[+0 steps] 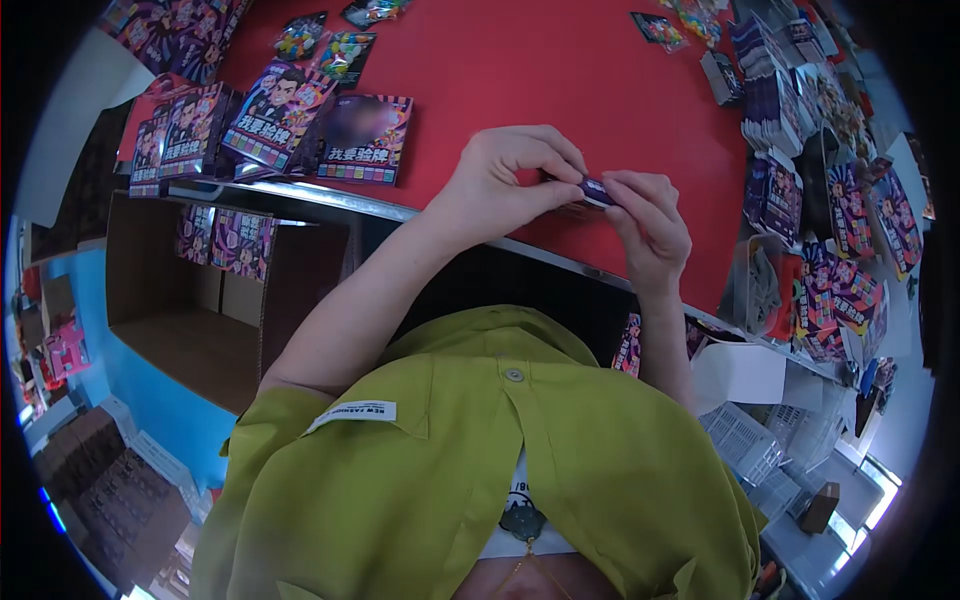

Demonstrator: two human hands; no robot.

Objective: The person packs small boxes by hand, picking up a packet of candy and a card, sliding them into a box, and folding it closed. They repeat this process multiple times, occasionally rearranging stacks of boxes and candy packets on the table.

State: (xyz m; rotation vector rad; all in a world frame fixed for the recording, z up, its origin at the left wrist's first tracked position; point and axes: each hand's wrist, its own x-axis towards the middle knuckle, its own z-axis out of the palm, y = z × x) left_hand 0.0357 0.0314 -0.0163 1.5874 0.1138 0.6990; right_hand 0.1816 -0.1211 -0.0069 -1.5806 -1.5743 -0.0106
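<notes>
Over the red tabletop [560, 60], close to its front edge, a small purple box [597, 190] with a pale edge is held between my two hands. My left hand [510, 175] pinches its left end with thumb and forefinger. On the other end, the thumb and fingers of my right hand [652, 220] close around it. Fingers cover much of the box. To the left of my hands a printed purple display box [366, 140] stands at the table edge, beside another one [280, 112] with a cartoon figure on it.
Bags of colourful candy [345, 55] lie at the back left, with more candy bags [690, 22] at the back right. Stacked purple-and-white cartons [765, 100] line the right side. A clear plastic bin [765, 285] sits at the right edge. An open cardboard box [190, 340] is below left.
</notes>
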